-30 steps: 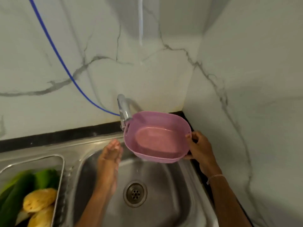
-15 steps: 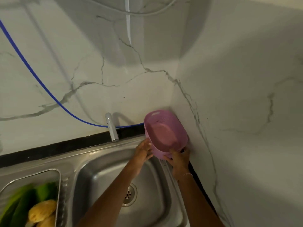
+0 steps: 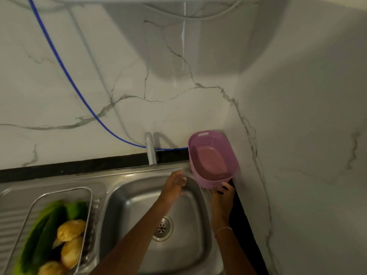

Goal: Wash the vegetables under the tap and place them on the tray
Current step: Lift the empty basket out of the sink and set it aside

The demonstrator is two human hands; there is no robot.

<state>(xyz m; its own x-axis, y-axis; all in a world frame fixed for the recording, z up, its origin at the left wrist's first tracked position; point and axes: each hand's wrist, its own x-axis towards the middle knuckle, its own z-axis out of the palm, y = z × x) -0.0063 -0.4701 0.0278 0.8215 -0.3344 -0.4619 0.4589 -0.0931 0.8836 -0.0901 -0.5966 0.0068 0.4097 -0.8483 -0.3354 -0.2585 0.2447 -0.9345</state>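
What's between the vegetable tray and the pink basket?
Head view: the steel sink basin with its drain, and the left hand stretched over it.

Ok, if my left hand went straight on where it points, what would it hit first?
Likely the side of the pink oval plastic basket, just past the left hand; depth is unclear, so possibly the steel sink rim first.

A steel sink unit sits in the black tabletop. On its near left draining board, a steel tray holds green cucumbers and yellow vegetables. A tap rises at the far edge. At the far right, a pink basket stands tilted in the wall corner.
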